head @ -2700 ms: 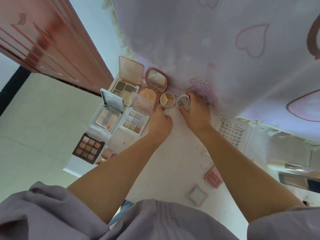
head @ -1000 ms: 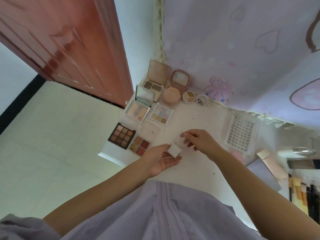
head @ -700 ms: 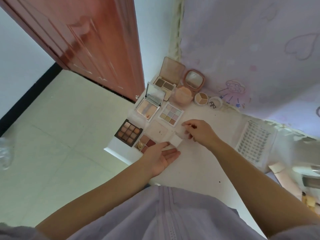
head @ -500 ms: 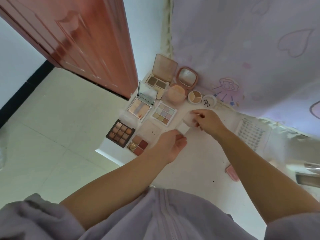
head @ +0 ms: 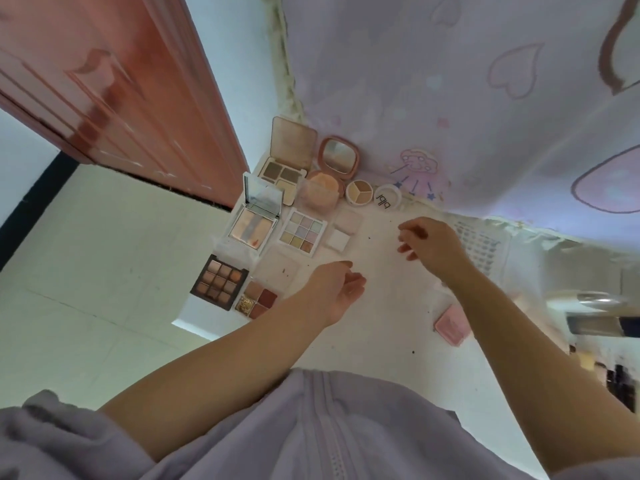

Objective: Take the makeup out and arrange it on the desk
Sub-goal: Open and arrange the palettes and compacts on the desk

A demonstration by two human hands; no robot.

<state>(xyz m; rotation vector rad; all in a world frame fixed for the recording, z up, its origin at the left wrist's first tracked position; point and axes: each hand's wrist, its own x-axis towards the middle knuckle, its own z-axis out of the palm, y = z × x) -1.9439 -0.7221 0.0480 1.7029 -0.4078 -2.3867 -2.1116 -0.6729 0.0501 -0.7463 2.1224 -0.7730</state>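
Both hands, left hand [head: 341, 289] and right hand [head: 433, 245], hovered with fingers loosely apart, holding nothing, while the small white compact [head: 338, 239] (likely light, brittle; best pinched by its edges) lay at twelve o'clock on the table [head: 381, 341].

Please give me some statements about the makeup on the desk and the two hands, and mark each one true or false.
1. The left hand grips the small white compact. False: the compact lies on the desk, and the hand holds nothing.
2. The right hand holds nothing. True.
3. The pastel nine-pan palette lies directly left of the small white compact. True.
4. The dark brown palette is closed. False: its pans are showing.
5. The pink case lies apart from the arranged group. True.
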